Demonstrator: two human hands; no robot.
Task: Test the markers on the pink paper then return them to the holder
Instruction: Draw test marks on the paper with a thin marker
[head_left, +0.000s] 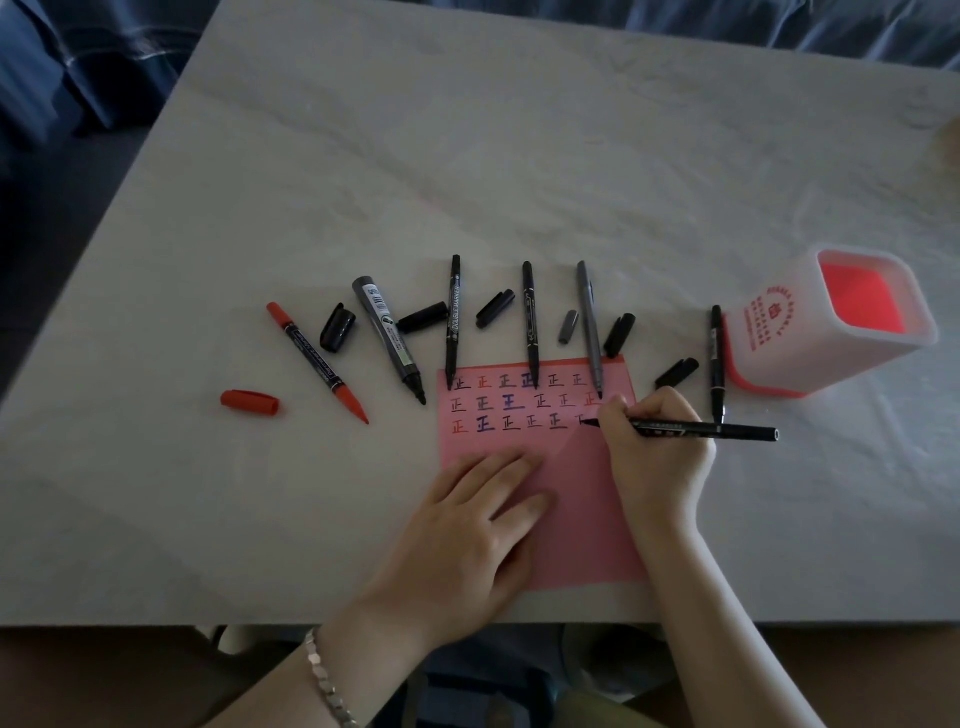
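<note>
The pink paper (582, 499) lies at the table's near edge, with three rows of written marks across its top. My left hand (467, 525) presses flat on its lower left part. My right hand (657, 457) grips a black marker (727, 431), whose tip touches the paper at the right end of the third row. Several uncapped markers lie fanned above the paper: a red one (317, 362), a thick black one (388, 338), thin black ones (453, 322) (530, 325), a grey one (590, 327), and another black one (717, 364). The white and red holder (769, 338) stands at the right, nothing visible inside.
Loose caps are scattered among the markers: a red cap (250, 402) at the left, black caps (337, 328) (423, 317) (495, 308) (619, 335) (677, 373) and a grey cap (568, 327). The marble table (467, 156) stretches far back. Dark upholstery lies beyond it.
</note>
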